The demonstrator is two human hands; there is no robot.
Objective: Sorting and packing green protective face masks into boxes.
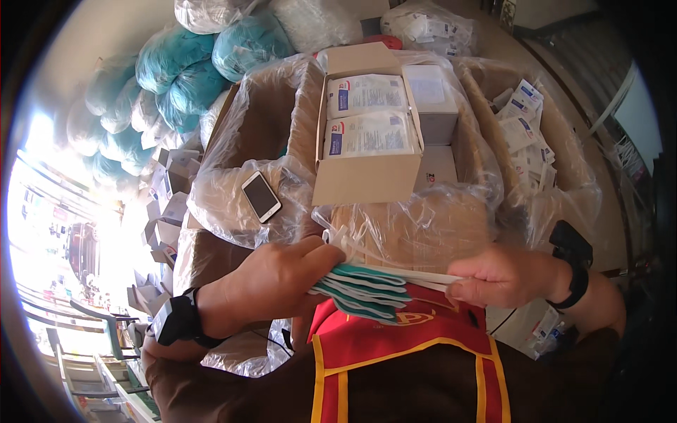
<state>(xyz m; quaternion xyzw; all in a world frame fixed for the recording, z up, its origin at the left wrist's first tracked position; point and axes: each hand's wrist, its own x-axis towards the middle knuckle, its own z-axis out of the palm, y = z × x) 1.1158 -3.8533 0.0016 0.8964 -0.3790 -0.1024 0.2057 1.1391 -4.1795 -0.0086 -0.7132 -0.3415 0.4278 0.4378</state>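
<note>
My left hand (282, 271) is closed around one end of a bundle of teal-and-white fabric pieces (363, 292), stacked in layers above the red apron. Pale straps (423, 276) run from the bundle toward the right. My right hand (493, 275) pinches their far ends, so they look stretched between both hands. The exact kind of fabric piece cannot be made out. Ahead of my hands stands an open cardboard box (363, 182) holding two white printed packs (370, 134), and neither hand touches it.
A phone (261, 197) lies on plastic film left of the box. Plastic-lined cartons stand on both sides; the right carton (486, 92) holds loose white packets (525, 134). Teal-filled bags (173, 60) are piled at the far left, with small opened boxes (166, 218) below them.
</note>
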